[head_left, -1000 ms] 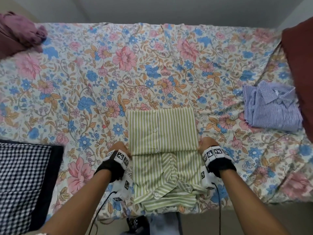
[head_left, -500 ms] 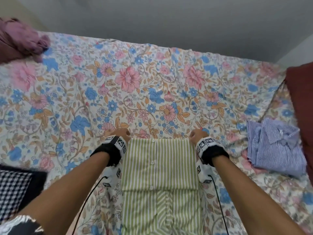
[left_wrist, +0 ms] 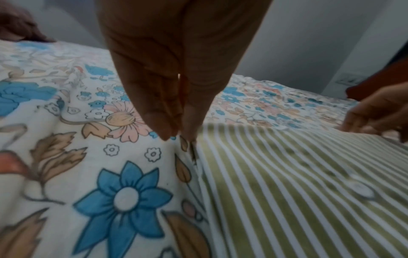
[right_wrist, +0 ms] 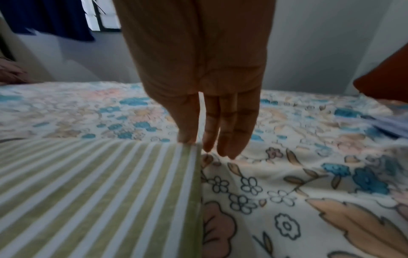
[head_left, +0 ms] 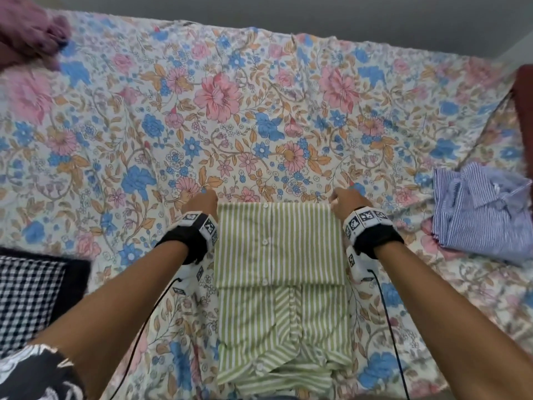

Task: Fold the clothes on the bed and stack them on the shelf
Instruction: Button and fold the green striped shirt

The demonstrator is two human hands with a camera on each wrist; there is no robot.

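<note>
A green-and-white striped shirt (head_left: 277, 241) lies partly folded on the floral bed (head_left: 230, 125), buttons up, collar end nearest me. My left hand (head_left: 202, 202) points down at its far left corner; in the left wrist view the straight fingers and thumb (left_wrist: 176, 134) come together beside the shirt (left_wrist: 287, 174), touching the sheet. My right hand (head_left: 344, 202) stands at the far right corner. In the right wrist view its thumb (right_wrist: 187, 137) rests on the shirt (right_wrist: 99, 183) edge, with straight fingers just outside it. A folded blue striped shirt (head_left: 484, 215) lies to the right.
A black-and-white checked cloth (head_left: 26, 298) lies at the bed's near left. A pink-purple garment (head_left: 26, 33) is bunched at the far left corner. A dark red cushion (head_left: 525, 111) stands at the right edge. A grey wall runs behind the bed.
Both hands slid along the shirt's sides, from the near fold edge up to its two far corners. The shirt itself kept its place.
</note>
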